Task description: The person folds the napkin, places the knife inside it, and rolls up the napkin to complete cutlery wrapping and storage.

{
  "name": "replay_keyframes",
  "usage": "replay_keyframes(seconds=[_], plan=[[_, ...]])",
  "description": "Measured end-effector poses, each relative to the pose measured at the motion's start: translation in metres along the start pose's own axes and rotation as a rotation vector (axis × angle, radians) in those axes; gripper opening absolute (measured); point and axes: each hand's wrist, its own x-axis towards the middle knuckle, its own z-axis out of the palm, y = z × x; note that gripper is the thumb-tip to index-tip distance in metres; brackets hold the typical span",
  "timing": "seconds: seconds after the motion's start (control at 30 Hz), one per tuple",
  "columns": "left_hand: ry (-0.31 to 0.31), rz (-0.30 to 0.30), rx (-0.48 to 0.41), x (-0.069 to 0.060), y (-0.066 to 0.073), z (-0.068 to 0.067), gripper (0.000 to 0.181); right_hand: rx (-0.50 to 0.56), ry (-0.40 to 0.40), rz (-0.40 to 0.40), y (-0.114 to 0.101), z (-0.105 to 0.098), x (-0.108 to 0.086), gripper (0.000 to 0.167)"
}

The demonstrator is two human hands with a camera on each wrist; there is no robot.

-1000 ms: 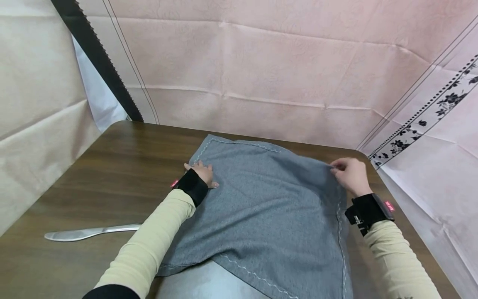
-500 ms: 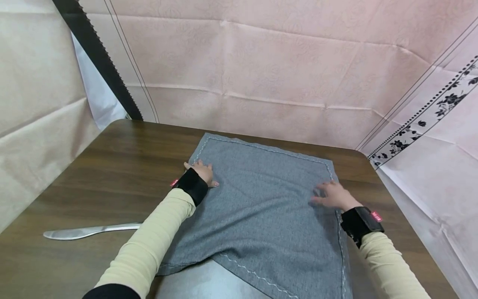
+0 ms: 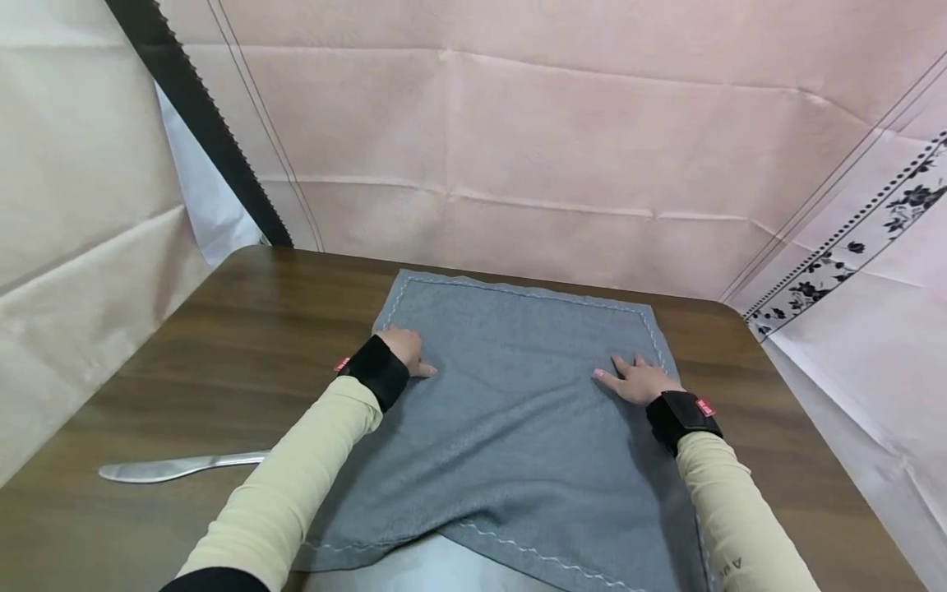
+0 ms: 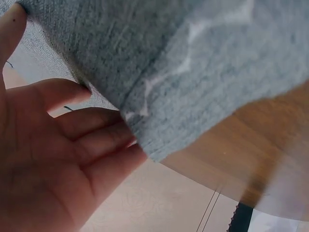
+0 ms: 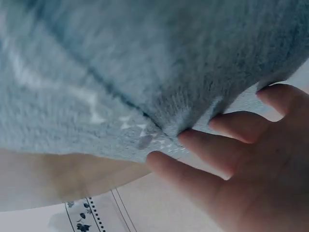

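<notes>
A grey-blue cloth (image 3: 503, 386) with white zigzag stitching along its hems lies spread on the table, its far edge fairly flat and its near part wrinkled. My left hand (image 3: 403, 349) rests on the cloth's left edge, thumb stretched inward. In the left wrist view, that hand's fingers (image 4: 96, 140) touch the cloth near a corner without gripping it. Toward the right edge, my right hand (image 3: 638, 380) lies on the cloth with its fingers spread. Its fingertips (image 5: 188, 137) press lightly against the fabric in the right wrist view.
A silver table knife (image 3: 159, 470) lies left of the cloth, its handle end hidden behind my left forearm. A pale, shiny surface (image 3: 422, 567) shows beneath the cloth's near edge. Pale pink sheeting (image 3: 547, 148) hangs behind the wooden table (image 3: 244, 345).
My right hand has let go of the cloth's far right corner and moved left and nearer, onto the fabric. That corner now lies flat. The left hand has stayed nearly in place.
</notes>
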Motion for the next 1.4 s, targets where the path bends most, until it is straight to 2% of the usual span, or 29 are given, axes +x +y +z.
replay_keyframes(seconds=[0.1, 0.13, 0.23, 0.33, 0.47, 0.53, 0.6, 0.7, 0.77, 0.87, 1.03, 1.1, 1.2, 1.4], plan=[[0.029, 0.030, 0.001, -0.011, 0.006, 0.000, 0.075, 0.003, -0.011, 0.025, 0.002, -0.002, 0.000, 0.082], [-0.016, 0.016, -0.004, -0.022, 0.012, -0.009, 0.073, 0.004, -0.017, 0.030, 0.003, -0.002, 0.000, 0.083], [-0.044, 0.018, -0.015, -0.035, 0.015, -0.013, 0.083, 0.009, -0.040, 0.030, 0.008, -0.001, -0.001, 0.090], [-0.078, 0.008, -0.042, -0.037, 0.012, -0.012, 0.093, 0.007, -0.053, 0.022, 0.014, -0.001, 0.000, 0.097], [-0.077, -0.017, -0.058, -0.037, 0.009, -0.013, 0.097, 0.002, -0.044, 0.028, 0.013, -0.003, 0.001, 0.100], [-0.064, -0.026, -0.061, -0.035, 0.008, -0.013, 0.097, -0.028, -0.001, 0.018, 0.009, -0.004, -0.001, 0.095], [-0.019, -0.003, -0.049, -0.034, 0.007, -0.010, 0.093, -0.079, 0.086, -0.027, 0.003, -0.004, -0.006, 0.085], [0.072, 0.100, -0.029, -0.038, 0.007, -0.002, 0.080, -0.135, 0.238, -0.158, -0.011, 0.002, -0.018, 0.067], [0.109, 0.196, -0.021, -0.047, 0.011, 0.002, 0.072, -0.153, 0.298, -0.259, -0.023, 0.007, -0.028, 0.060], [0.085, 0.293, -0.039, -0.065, 0.020, 0.007, 0.067, -0.152, 0.278, -0.374, -0.043, 0.018, -0.044, 0.061], [0.000, 0.332, -0.050, -0.093, 0.033, 0.015, 0.069, -0.170, 0.142, -0.493, -0.074, 0.037, -0.065, 0.072], [-0.027, 0.338, -0.039, -0.100, 0.035, 0.020, 0.071, -0.165, 0.094, -0.501, -0.081, 0.044, -0.069, 0.075], [-0.054, 0.334, -0.017, -0.105, 0.037, 0.027, 0.075, -0.161, 0.066, -0.477, -0.081, 0.052, -0.073, 0.078], [-0.070, 0.322, -0.011, -0.104, 0.035, 0.034, 0.087, -0.139, 0.069, -0.455, -0.062, 0.060, -0.083, 0.086]])
